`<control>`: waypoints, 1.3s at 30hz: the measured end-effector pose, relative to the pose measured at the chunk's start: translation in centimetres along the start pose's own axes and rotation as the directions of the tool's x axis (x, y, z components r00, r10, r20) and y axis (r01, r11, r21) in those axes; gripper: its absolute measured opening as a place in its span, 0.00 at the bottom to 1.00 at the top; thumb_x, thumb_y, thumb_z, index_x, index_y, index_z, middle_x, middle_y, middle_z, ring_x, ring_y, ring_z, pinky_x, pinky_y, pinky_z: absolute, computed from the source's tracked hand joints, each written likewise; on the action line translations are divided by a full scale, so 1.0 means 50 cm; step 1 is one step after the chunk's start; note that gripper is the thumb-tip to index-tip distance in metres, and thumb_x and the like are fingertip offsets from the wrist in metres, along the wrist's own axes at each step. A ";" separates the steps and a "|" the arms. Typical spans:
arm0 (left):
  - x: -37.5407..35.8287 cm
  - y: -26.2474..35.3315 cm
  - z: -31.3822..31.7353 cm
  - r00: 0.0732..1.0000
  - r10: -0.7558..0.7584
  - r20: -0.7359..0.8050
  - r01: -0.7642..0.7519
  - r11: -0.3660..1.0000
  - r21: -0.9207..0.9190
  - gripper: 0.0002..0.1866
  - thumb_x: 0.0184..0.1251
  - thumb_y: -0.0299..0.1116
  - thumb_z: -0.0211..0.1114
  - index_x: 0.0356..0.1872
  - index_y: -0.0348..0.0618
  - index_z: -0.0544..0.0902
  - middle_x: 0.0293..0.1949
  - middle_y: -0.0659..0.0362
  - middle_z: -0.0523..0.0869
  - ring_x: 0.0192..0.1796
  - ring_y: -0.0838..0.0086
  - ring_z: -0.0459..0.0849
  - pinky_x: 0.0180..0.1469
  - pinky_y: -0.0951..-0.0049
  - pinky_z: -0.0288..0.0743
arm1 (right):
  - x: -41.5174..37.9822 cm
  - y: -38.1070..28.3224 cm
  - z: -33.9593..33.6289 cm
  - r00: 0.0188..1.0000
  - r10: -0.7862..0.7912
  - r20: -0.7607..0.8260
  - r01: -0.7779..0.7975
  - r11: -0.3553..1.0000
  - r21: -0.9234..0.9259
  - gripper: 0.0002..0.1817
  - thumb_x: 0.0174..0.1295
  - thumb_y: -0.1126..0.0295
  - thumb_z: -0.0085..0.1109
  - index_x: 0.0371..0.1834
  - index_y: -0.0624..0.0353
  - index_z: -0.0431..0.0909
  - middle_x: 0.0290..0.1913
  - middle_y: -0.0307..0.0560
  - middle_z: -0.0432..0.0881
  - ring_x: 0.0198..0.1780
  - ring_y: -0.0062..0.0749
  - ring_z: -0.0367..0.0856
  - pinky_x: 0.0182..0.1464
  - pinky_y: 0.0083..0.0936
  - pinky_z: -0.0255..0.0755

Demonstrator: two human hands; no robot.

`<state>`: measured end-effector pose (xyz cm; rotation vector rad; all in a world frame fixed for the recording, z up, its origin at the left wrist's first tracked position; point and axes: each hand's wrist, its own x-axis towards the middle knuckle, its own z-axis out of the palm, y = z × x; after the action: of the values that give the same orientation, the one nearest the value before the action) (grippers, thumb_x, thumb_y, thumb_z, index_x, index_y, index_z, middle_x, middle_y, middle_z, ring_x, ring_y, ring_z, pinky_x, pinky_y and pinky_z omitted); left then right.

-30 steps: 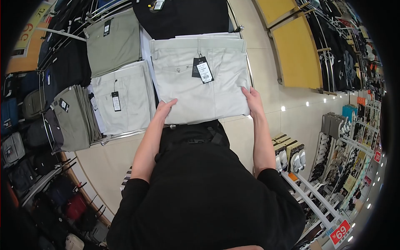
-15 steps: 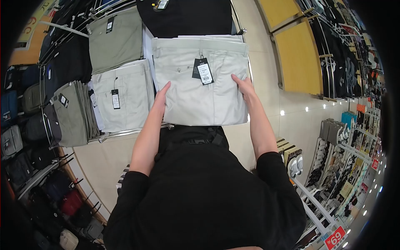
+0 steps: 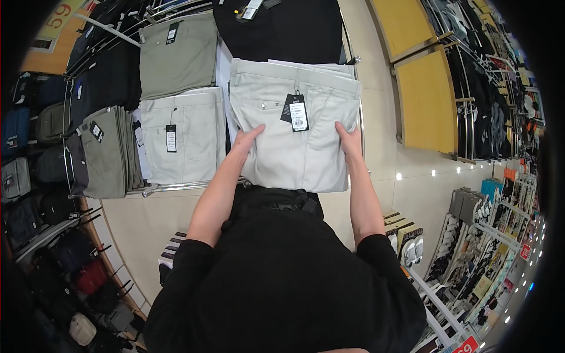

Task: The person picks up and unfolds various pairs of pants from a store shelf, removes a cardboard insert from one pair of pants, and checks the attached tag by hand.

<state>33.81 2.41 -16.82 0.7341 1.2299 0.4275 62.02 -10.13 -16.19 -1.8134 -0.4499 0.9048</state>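
A folded pair of pale grey trousers (image 3: 282, 150) lies in front of me, its waistband at the far side. A black and white tag (image 3: 298, 113) hangs from it on a cord. My left hand (image 3: 248, 141) grips the left edge, thumb on top and the other fingers hidden beneath or behind the cloth. On the right edge my right hand (image 3: 349, 140) holds it the same way. More pale folded cloth shows under the far edge of the trousers.
Left of the held pair are folded light grey trousers (image 3: 182, 132), olive trousers (image 3: 179, 56) and a stack of darker olive ones (image 3: 109, 156), on a metal-railed display (image 3: 176, 188). Black trousers (image 3: 282, 29) lie beyond. Yellow panels (image 3: 426, 94) stand across the aisle at right; bags (image 3: 73, 241) fill shelves at lower left.
The trousers look a little more bunched between my hands, and both hands have come closer together. My left thumb has shifted inward over the cloth. The whole view has shifted slightly.
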 end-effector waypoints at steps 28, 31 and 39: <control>-0.038 -0.002 -0.012 0.985 0.134 0.108 -0.105 0.965 -0.241 0.19 0.56 0.32 0.64 0.47 0.30 0.78 0.44 0.52 0.83 0.44 0.69 0.82 0.50 0.73 0.75 | -0.037 -0.127 -0.002 0.999 0.019 0.051 -0.037 0.928 0.370 0.24 0.59 0.69 0.61 0.56 0.70 0.69 0.51 0.52 0.78 0.50 0.31 0.78 0.54 0.24 0.69; -0.057 0.018 0.001 0.958 0.250 0.142 -0.212 0.948 -0.237 0.22 0.57 0.30 0.64 0.52 0.29 0.75 0.48 0.50 0.81 0.48 0.68 0.81 0.52 0.72 0.74 | -0.038 -0.148 -0.009 0.999 -0.051 0.019 0.040 0.920 0.390 0.22 0.59 0.70 0.61 0.55 0.69 0.70 0.51 0.51 0.78 0.50 0.30 0.78 0.53 0.23 0.70; -0.017 -0.023 -0.002 0.991 0.130 0.011 -0.129 0.988 -0.086 0.31 0.56 0.34 0.66 0.58 0.26 0.67 0.54 0.48 0.77 0.55 0.64 0.76 0.58 0.69 0.69 | 0.023 -0.060 0.002 0.994 0.084 0.072 -0.102 0.948 0.301 0.27 0.56 0.69 0.64 0.55 0.73 0.69 0.50 0.55 0.79 0.50 0.34 0.79 0.53 0.25 0.71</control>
<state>33.35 1.10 -17.06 0.7459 1.1452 0.5762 63.00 -8.08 -13.94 -1.5386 -0.2452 1.0344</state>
